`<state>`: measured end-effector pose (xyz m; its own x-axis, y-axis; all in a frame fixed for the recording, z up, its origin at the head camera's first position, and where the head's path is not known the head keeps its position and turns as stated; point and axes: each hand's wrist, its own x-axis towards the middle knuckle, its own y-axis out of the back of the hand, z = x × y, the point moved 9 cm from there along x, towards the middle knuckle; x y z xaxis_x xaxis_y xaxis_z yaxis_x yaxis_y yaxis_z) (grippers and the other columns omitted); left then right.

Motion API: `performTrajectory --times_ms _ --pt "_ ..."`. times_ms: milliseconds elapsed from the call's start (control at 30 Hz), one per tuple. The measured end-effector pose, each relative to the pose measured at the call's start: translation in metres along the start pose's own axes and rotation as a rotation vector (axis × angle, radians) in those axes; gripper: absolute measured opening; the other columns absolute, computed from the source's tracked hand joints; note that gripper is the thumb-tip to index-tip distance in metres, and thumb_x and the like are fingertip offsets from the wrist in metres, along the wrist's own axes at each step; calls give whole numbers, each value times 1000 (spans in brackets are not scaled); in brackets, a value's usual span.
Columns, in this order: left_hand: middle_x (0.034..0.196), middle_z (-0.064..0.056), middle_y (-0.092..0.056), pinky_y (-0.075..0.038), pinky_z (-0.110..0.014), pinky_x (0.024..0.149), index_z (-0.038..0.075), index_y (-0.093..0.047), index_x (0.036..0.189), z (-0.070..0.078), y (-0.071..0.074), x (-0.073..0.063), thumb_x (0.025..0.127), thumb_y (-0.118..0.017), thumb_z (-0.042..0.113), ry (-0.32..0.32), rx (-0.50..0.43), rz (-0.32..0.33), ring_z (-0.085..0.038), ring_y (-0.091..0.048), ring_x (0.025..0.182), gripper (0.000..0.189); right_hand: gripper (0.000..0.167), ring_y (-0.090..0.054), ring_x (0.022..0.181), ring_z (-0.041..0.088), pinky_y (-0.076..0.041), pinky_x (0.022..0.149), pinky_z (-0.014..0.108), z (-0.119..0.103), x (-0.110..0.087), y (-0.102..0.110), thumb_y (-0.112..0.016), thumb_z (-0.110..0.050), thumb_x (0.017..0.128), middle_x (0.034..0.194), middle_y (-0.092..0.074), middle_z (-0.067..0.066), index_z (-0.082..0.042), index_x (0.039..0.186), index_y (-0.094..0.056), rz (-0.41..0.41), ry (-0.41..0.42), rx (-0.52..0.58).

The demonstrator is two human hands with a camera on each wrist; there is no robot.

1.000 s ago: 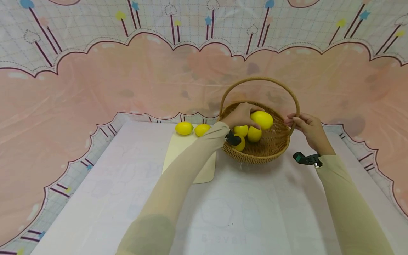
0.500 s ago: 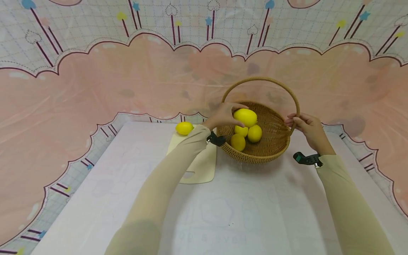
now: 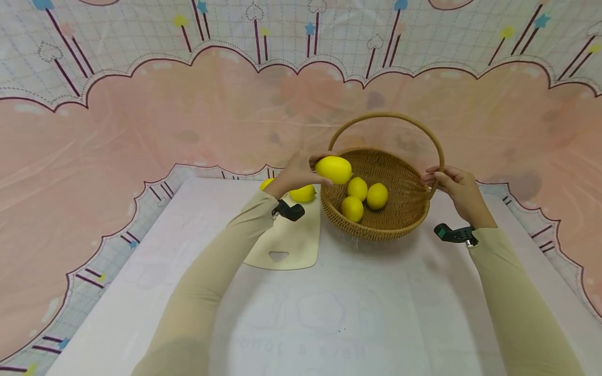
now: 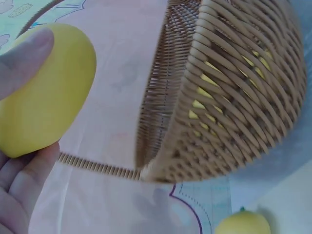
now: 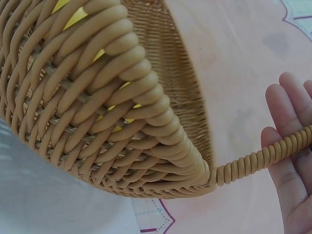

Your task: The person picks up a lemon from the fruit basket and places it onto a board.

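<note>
My left hand (image 3: 298, 173) grips a yellow lemon (image 3: 334, 170), which overlaps the left rim of the wicker basket (image 3: 400, 222) in the head view. The left wrist view has this lemon (image 4: 53, 92) between thumb and fingers, apart from the basket wall. Inside the basket lie three more lemons (image 3: 377, 196). My right hand (image 3: 457, 192) holds the right foot of the basket's arched handle (image 5: 248, 163), its fingers behind the handle and the thumb in front. On the cream cutting board (image 3: 298, 245), left of the basket, one lemon (image 3: 303, 194) shows below my left wrist.
Another lemon (image 3: 266, 183) at the back of the board is partly hidden by the left hand. A white table (image 3: 376, 303) carries everything. Behind it hangs a pink patterned cloth (image 3: 211, 115). The basket's tall handle arches over its opening.
The left hand has carried the lemon leftward, from over the basket's middle to its left rim. The three lemons in the basket are now uncovered. The right hand stays at the handle.
</note>
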<state>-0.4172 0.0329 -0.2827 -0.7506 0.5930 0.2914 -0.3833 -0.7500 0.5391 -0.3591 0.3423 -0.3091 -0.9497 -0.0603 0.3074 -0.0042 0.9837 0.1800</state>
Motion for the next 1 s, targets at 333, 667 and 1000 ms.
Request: performTrajectory --times_ms 333,667,1000 --pt "129 -13 -59 -52 -31 95 6 -57 128 -14 25 -32 70 -81 6 26 -13 86 -25 -61 112 63 20 -67 86 2 -52 80 10 -1 0 -1 -52 -21 95 88 -71 -10 -10 106 -65 7 -7 -14" --pt "130 -15 -58 -53 -33 94 2 -56 128 -35 38 -52 68 -83 7 51 -20 132 -29 -62 111 65 20 -66 86 2 -51 80 9 -1 0 1 -52 -21 95 88 -71 -10 -11 107 -65 9 -12 -37" --pt "130 -17 -58 -53 -35 94 2 -56 130 -70 33 -66 69 -82 7 133 -3 173 -31 -61 112 66 21 -66 86 1 -51 80 9 -2 0 -2 -51 -23 96 89 -70 -12 -11 107 -64 6 -12 -75"
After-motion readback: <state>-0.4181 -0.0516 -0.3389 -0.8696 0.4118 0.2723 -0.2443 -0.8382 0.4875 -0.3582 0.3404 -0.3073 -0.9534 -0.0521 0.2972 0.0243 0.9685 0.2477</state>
